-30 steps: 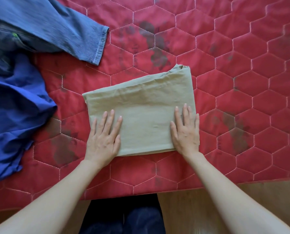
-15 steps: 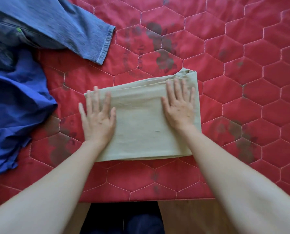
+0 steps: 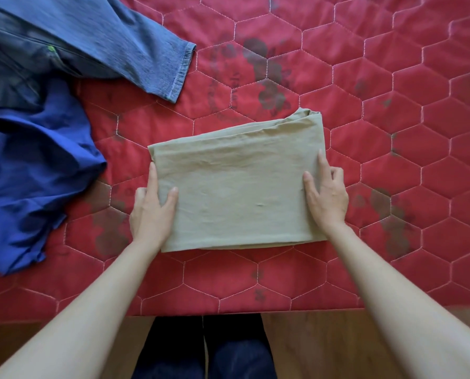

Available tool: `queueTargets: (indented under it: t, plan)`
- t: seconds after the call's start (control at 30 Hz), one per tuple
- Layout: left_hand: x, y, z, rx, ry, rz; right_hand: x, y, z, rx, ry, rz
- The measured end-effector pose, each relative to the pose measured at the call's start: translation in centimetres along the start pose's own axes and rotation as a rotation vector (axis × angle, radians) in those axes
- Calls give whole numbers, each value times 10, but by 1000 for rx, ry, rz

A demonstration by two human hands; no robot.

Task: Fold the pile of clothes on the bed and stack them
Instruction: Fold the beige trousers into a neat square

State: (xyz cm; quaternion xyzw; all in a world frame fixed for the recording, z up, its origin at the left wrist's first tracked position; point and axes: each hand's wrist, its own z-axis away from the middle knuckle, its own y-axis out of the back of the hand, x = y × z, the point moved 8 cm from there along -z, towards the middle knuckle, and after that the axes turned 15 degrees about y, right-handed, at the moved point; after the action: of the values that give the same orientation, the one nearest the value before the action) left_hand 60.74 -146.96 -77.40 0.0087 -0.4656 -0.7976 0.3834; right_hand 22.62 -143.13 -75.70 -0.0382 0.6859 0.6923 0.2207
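Now the left hand (image 3: 152,212) and right hand (image 3: 327,192) grip the side edges of the folded rectangular khaki cloth (image 3: 236,187), its long axis running left-right.

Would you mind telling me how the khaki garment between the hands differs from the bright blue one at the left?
The khaki garment is folded into a flat rectangle; the bright blue garment lies crumpled and unfolded. The left hand and right hand grip the khaki one's side edges; nothing touches the blue one. The khaki one lies mid-bed; the blue one runs past the picture's left edge. Both rest on the red quilt.
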Motion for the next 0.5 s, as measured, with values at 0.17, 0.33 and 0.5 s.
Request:
queueTargets:
  t: [0.17, 0.33, 0.5]
  plan:
    - [4, 1, 14, -52, -124, 64, 6, -1, 5, -155, -27, -131]
    - [5, 1, 12, -65, -197, 170, 2, 4, 19, -139, -32, -234]
    - [20, 9, 12, -9, -173, 181, -18, 21, 30, 11, 9, -157]
